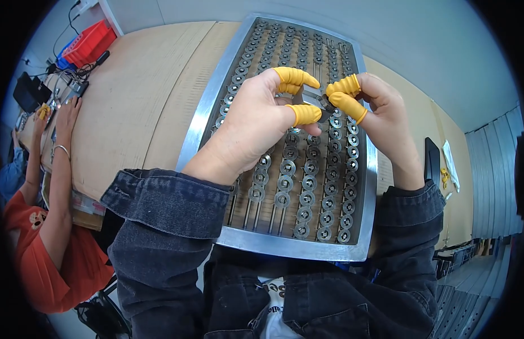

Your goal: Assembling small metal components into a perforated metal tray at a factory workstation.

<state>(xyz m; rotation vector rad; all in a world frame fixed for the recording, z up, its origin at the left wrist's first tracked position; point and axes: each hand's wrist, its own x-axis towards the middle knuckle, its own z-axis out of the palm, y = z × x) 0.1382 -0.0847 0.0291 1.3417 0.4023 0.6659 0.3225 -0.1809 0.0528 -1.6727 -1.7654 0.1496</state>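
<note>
Yellow finger cots cover the thumb and some fingers of both my hands. My left hand (262, 113) is closed round the edges of a small squarish grey piece (311, 98), whose exact kind I cannot make out. From the right, my right hand (369, 101) pinches a small dark round part (327, 103) against that piece's side. Both hands are above a metal-framed tray (296, 244), where rows of small silver ring-shaped parts (285, 183) sit along thin rods. My hands hide the tray's middle.
Brown board covers the table (143, 73). To the right lie a black flat object (432, 158), a white strip (451, 164) and yellow finger cots (444, 177). A red bin (90, 44) stands far left. A co-worker in an orange shirt (58, 265) works at the left.
</note>
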